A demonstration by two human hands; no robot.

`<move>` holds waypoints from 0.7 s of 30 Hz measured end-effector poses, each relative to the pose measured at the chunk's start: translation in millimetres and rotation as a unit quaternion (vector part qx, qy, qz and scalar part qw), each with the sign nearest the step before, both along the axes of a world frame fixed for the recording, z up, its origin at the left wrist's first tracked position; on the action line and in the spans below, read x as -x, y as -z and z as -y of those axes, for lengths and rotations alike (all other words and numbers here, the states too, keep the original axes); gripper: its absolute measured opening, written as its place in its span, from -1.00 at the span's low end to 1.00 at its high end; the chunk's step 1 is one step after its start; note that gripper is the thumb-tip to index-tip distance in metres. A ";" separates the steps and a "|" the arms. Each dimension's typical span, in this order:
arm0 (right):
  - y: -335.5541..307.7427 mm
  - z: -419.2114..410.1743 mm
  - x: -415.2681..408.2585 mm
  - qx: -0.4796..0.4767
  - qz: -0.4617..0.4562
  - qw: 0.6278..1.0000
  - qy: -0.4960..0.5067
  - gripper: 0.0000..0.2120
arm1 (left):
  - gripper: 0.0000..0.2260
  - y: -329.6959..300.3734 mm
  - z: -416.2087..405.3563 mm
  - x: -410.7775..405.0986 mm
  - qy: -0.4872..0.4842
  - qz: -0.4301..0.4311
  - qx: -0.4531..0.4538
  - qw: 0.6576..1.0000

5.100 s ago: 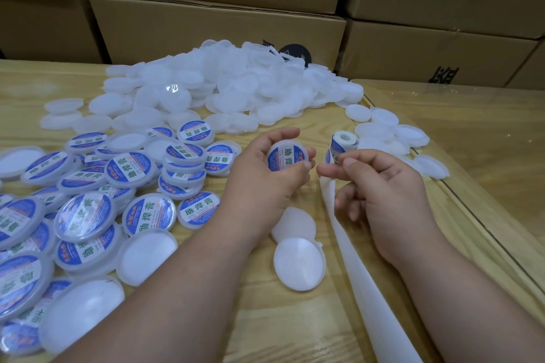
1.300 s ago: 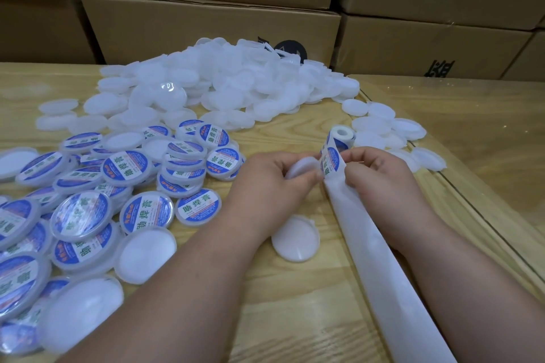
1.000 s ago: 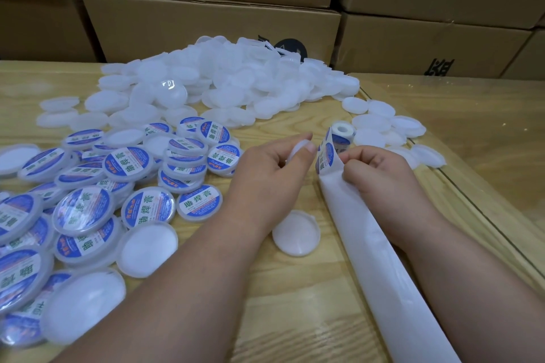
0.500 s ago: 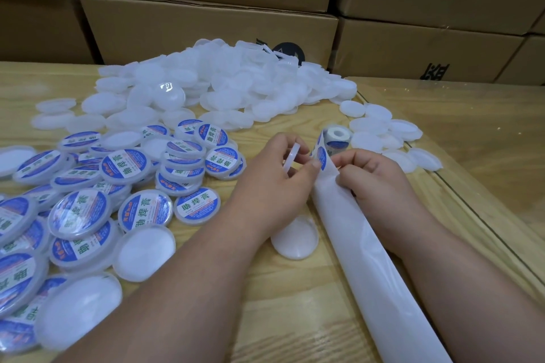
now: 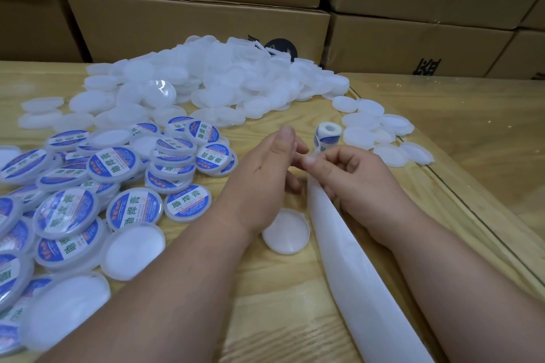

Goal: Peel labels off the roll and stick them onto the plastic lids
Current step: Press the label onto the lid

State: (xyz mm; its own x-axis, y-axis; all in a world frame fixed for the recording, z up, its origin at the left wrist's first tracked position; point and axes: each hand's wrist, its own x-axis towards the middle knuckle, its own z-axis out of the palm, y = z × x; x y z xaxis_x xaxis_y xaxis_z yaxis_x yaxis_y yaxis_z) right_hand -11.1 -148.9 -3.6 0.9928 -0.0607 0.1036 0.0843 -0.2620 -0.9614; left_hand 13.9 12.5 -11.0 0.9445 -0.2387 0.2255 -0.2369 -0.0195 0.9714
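My left hand [image 5: 262, 171] is turned with its back to me, thumb up and fingers curled; the plastic lid it grips is hidden behind it. My right hand [image 5: 351, 180] meets it fingertip to fingertip and pinches the top of the white backing strip [image 5: 354, 274], which trails toward me. The small label roll [image 5: 326, 137] stands just beyond the fingers. One blank lid [image 5: 285, 230] lies flat below my left wrist. Labelled lids [image 5: 135, 212] with blue and white stickers are heaped on the left.
A big heap of blank white lids [image 5: 221, 82] fills the back of the wooden table, with a few more blank lids [image 5: 383, 132] to the right of the roll. Cardboard boxes [image 5: 197, 23] wall off the far side. A glass seam [image 5: 472, 206] runs diagonally at right.
My left hand has rotated so the lid, seen edge-on before, is now hidden. My right fingers have closed in against the left ones, and the blue label at the strip's fold is no longer visible.
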 end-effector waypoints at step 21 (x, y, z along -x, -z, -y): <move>0.9 1.3 -0.4 -0.033 -0.026 0.999 -0.028 -0.92 | -0.87 -0.3 3.1 -0.5 -0.040 0.026 -0.094 0.994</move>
State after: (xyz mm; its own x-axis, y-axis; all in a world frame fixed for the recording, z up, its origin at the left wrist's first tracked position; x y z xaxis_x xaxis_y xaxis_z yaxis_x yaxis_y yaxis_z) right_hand -10.7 -150.2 -4.5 0.9987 -0.0107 0.0494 0.0464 -0.1941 -0.9799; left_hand 14.4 9.4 -10.7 0.9505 -0.2061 0.2325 -0.2765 -0.2197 0.9356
